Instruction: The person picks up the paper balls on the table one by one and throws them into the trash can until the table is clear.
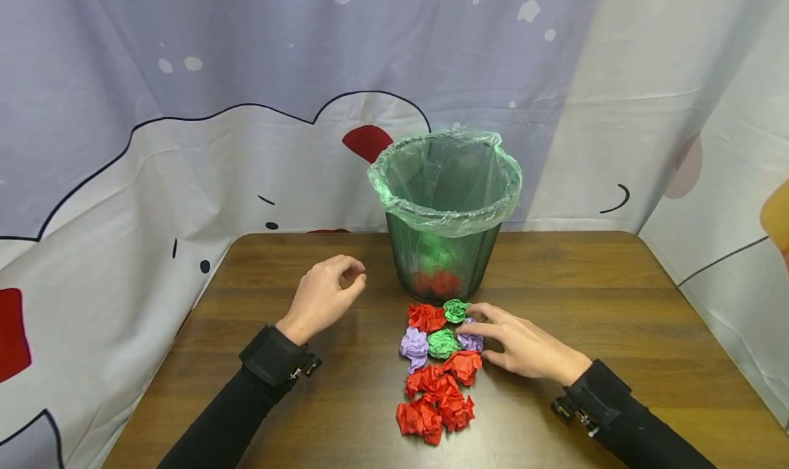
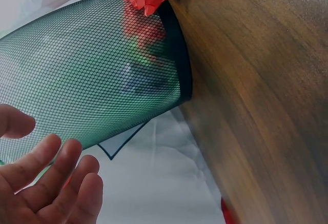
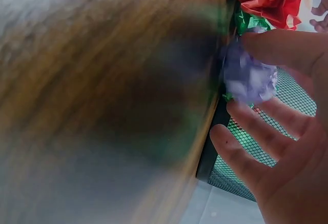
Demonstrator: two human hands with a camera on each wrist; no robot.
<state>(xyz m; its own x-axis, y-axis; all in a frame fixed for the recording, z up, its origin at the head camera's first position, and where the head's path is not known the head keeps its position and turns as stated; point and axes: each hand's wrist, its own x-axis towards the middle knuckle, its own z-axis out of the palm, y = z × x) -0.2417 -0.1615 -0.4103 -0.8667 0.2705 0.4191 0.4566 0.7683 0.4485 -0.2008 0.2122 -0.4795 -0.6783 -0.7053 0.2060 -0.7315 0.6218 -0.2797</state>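
My right hand (image 1: 524, 342) has its thumb and fingers around a crumpled purple paper ball (image 3: 248, 75) at the right side of a group of paper balls. Beside it lie a green ball (image 1: 442, 344) and another green ball (image 1: 455, 311) near the fingertips. A second purple ball (image 1: 414, 347) is at the group's left, below a red ball (image 1: 426, 317). Several more red balls (image 1: 420, 417) lie nearer me. My left hand (image 1: 323, 294) hovers over the table left of the group, fingers loosely bent, holding nothing.
A black mesh wastebasket (image 1: 407, 250) with a translucent green liner (image 1: 456, 222) stands behind the paper balls. Red and green shapes show through its mesh. The wooden table (image 1: 296, 414) ends at a printed curtain (image 1: 185, 174).
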